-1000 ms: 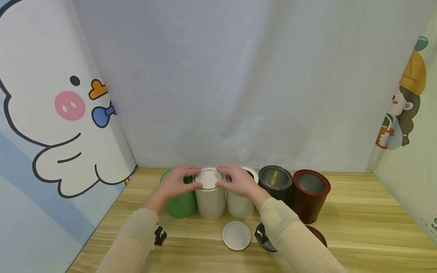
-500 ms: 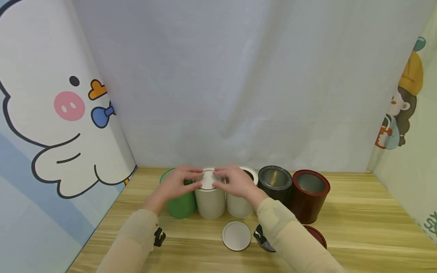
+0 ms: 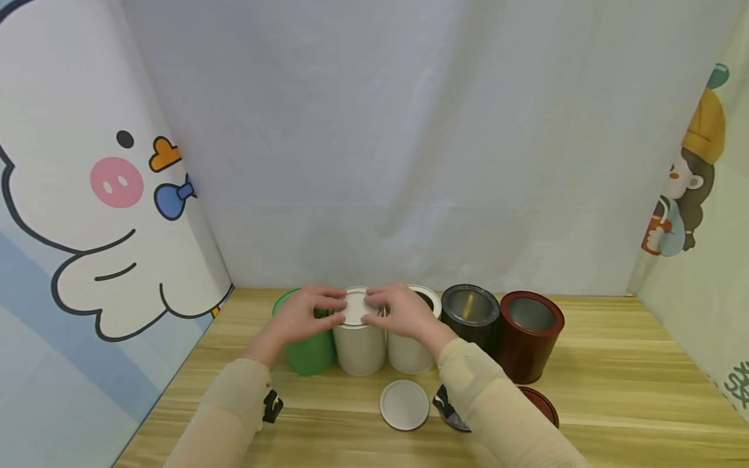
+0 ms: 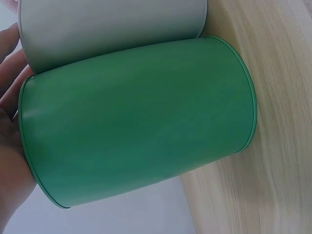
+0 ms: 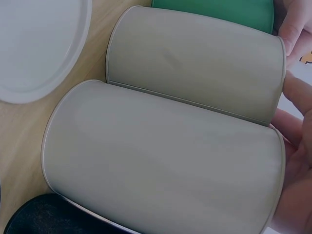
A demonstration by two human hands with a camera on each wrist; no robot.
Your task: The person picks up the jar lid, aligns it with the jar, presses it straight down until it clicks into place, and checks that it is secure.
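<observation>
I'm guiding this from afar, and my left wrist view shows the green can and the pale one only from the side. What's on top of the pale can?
Observer: A white lid lies over the top of the pale can; whether it is fully seated, I can't tell.
Operator: And to the right of that can?
Observer: Three more cans in the row: a second pale can, a black can and a dark red can.
Operator: Anything in front of them?
Observer: Three loose lids: a pale lid, a dark lid and a red lid.
</observation>
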